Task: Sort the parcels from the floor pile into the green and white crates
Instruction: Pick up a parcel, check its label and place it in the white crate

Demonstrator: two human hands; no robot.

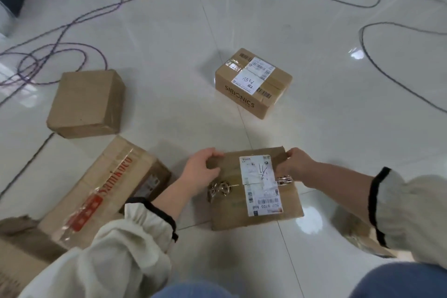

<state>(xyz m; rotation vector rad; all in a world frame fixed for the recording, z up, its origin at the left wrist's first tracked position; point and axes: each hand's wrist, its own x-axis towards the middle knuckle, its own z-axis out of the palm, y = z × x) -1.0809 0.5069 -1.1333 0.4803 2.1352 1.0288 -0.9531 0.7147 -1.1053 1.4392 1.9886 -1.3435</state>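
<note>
Parcel, a flat brown cardboard box, sits low in the centre of the frame over the glossy tiled floor, between a person's outstretched arms. Whether it rests on the tiles or is just raised cannot be told. Its long axis runs up and down the frame, pointing away from the person, with the near end a touch to the right.

A white shipping label lies lengthwise along the top face. Its barcodes and code are at the near end and read upside down from this view, and a handwritten mark sits near its middle. Small shiny metallic shapes show on either side of the label; what they are cannot be made out.

The left hand grips the far left corner, fingers curled over the far edge and thumb pressed on top. The right hand holds the far right corner the same way, fingers wrapped over the edge.

A taped SIBIONICS carton marked "A34" stands well apart in the upper centre. A plain box sits at left. A long carton with red-printed tape lies at lower left, just beside the left forearm. Cables loop across the upper frame.
</note>
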